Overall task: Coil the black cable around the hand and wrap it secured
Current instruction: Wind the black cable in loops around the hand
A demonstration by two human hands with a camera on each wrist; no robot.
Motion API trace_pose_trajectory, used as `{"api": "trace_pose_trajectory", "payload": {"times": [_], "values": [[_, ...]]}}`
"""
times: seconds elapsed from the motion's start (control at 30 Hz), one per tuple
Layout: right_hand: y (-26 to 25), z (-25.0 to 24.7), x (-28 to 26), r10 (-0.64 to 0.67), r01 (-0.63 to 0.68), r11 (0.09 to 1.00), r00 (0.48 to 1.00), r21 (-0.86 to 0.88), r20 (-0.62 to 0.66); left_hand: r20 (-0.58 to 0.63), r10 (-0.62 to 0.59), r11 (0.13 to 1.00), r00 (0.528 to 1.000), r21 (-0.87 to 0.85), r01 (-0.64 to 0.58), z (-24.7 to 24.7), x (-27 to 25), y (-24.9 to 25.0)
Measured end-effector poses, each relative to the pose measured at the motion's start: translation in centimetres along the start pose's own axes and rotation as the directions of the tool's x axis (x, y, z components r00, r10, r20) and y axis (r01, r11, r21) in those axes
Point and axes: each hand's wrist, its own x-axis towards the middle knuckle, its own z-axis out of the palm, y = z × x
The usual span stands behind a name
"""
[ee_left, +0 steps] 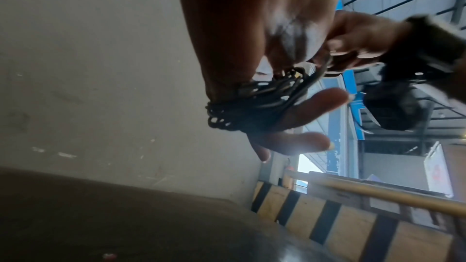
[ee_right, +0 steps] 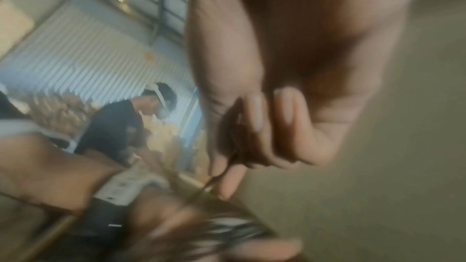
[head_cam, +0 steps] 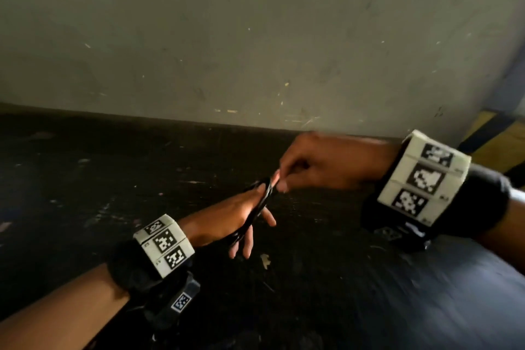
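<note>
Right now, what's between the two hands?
A short stretch of black cable, seen best in the left wrist view. It runs from the coil round the left hand to the pinching right hand.

Dark tabletop point(head_cam: 113, 179) lies bare across the frame's left and lower middle; the wall point(head_cam: 255, 37) closes off the upper half.

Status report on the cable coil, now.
Left hand flat, fingers straight, black cable looped round it in many turns. Right hand pinching the cable's free strand at the left fingertips. Nothing in the way.
</note>
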Motion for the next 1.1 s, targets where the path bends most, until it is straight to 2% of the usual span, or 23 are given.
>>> {"api": "trace_pose_trajectory", "payload": {"times": [0.1,0.2,0.3,0.43,0.53,0.63,0.73,0.77,0.83,0.87,0.9,0.93,1.0,1.1], "values": [[2.4,-2.3,-0.2,0.006,-0.013,0.998,0.993,-0.055,-0.120,0.106,0.072,0.993,0.992,-0.103,-0.061,0.9,-1.3,0.3],[4.7,-1.9,-0.3,0.023,-0.027,0.999,0.977,-0.018,-0.212,0.132,0.121,0.959,0.984,-0.271,-0.081,0.8,-2.1,1.0],[6.5,0.6,0.0,0.055,-0.035,0.997,0.945,0.065,-0.324,0.108,0.137,0.935,0.985,-0.342,-0.093,0.4,-2.3,1.4],[7.9,6.1,0.7,0.120,-0.029,0.984,0.841,0.178,-0.527,0.042,0.147,0.904,0.988,-0.412,-0.117,-0.2,-2.5,2.1],[6.9,11.6,1.7,0.164,0.027,0.951,0.800,0.307,-0.578,-0.026,0.150,0.858,0.988,-0.493,-0.143,-0.7,-1.9,2.9],[4.5,15.2,3.3,0.204,0.087,0.894,0.796,0.440,-0.570,-0.098,0.145,0.833,0.985,-0.525,-0.174,-0.8,-0.7,3.5],[1.8,16.2,4.5,0.273,0.048,0.814,0.848,0.579,-0.454,-0.162,0.116,0.805,0.980,-0.563,-0.188,-1.1,0.6,3.4],[1.0,16.1,4.7,0.277,0.007,0.801,0.882,0.599,-0.381,-0.194,0.101,0.814,0.976,-0.548,-0.193,-1.3,0.9,3.2],[0.0,15.6,4.3,0.270,-0.134,0.790,0.952,0.599,-0.143,-0.253,0.086,0.848,0.964,-0.488,-0.204,-1.7,1.1,2.8],[-0.4,15.2,4.0,0.256,-0.197,0.786,0.966,0.587,-0.020,-0.276,0.078,0.862,0.958,-0.465,-0.204,-1.8,1.1,2.7],[-0.9,14.7,3.6,0.225,-0.216,0.813,0.973,0.540,0.050,-0.296,0.071,0.871,0.952,-0.447,-0.204,-1.8,1.2,2.4],[-1.4,14.1,3.1,0.180,-0.191,0.871,0.981,0.453,0.067,-0.314,0.066,0.881,0.947,-0.428,-0.203,-1.8,1.3,2.1],[-2.3,12.9,2.3,0.106,-0.106,0.969,0.994,0.225,0.008,-0.323,0.055,0.915,0.945,-0.363,-0.178,-1.6,1.4,1.4],[-3.0,11.3,1.5,0.060,-0.063,0.997,0.995,-0.039,-0.079,-0.333,0.040,0.960,0.942,-0.248,-0.129,-0.8,2.0,0.3]]}}
